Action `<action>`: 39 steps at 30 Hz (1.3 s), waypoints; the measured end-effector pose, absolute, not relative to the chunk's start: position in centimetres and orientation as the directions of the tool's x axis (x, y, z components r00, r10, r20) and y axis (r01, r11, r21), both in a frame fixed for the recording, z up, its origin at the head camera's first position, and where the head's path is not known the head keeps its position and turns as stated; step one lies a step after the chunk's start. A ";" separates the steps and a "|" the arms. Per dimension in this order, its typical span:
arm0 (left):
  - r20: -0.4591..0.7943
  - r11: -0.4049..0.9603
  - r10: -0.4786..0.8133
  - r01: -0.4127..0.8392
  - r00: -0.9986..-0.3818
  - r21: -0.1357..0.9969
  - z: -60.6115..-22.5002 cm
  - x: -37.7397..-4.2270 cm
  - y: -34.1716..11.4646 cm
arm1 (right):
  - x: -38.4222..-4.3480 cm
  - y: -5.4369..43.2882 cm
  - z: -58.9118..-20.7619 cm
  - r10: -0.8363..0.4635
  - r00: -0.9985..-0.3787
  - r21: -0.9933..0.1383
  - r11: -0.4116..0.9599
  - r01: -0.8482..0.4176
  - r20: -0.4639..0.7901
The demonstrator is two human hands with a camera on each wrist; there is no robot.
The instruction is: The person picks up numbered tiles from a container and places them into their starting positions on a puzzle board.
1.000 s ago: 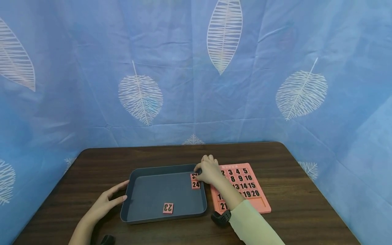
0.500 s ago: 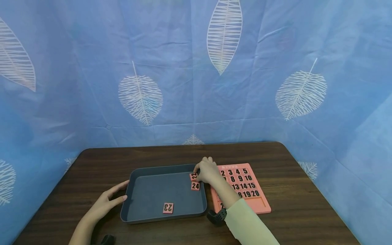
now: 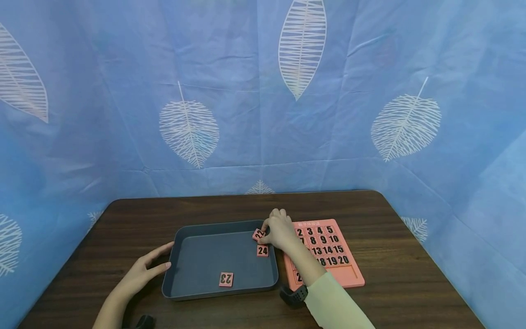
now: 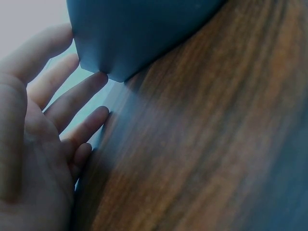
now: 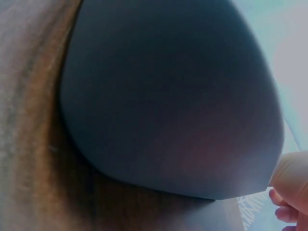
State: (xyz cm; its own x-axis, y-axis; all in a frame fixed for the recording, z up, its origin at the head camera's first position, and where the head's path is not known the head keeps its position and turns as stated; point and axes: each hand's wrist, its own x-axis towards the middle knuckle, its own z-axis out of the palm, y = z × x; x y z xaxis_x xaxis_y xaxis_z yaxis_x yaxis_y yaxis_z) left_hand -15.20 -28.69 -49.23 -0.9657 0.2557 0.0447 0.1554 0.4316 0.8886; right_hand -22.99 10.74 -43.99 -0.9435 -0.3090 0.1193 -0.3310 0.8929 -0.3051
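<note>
A dark blue-grey tray (image 3: 201, 256) lies on the table. At its far right corner my right hand (image 3: 281, 233) pinches a pink number tile marked 22 (image 3: 258, 235), which is turned at an angle. Just below it lies the tile marked 24 (image 3: 262, 250). Upside down near the tray's front wall is the tile marked 23 (image 3: 226, 279). My left hand (image 3: 141, 269) touches the tray's left side with extended fingers, which the left wrist view shows against the outer wall (image 4: 139, 33). In the right wrist view the tray wall hides the tiles.
To the right of the tray lies a pink number board (image 3: 347, 274), with several numbered tiles in rows. My right forearm covers part of it. The brown wooden table (image 3: 390, 274) ends at a blue leaf-patterned curtain (image 3: 246, 114).
The 22 tile has turned and shifted slightly left under my right fingers. The 24 tile has slid slightly toward the front, apart from it. My left hand stays in place.
</note>
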 end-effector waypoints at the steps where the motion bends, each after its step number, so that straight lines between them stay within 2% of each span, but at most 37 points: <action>1: 0.045 0.437 0.257 0.158 -0.965 0.886 -49.2 -15.2 -28.7 | -22.9 10.7 -44.0 -0.307 -0.942 -0.301 0.893 -0.333 0.131; 10: 0.057 0.420 0.261 0.166 -0.964 0.892 -48.9 -15.0 -28.5 | -21.7 11.1 -43.5 -0.275 -0.931 -0.309 0.887 -0.342 0.240; 21: 0.046 0.426 0.266 0.160 -0.963 0.890 -49.0 -15.0 -28.5 | -19.8 12.7 -43.2 -0.214 -0.917 -0.376 0.863 -0.339 0.337; 31: 0.057 0.408 0.270 0.168 -0.961 0.897 -49.2 -14.9 -28.4 | -17.6 14.2 -42.4 -0.115 -0.930 -0.422 0.867 -0.266 0.350; 39: 0.068 0.407 0.274 0.180 -0.959 0.895 -49.0 -14.8 -28.5 | -15.6 16.2 -42.4 -0.050 -0.932 -0.406 0.891 -0.203 0.358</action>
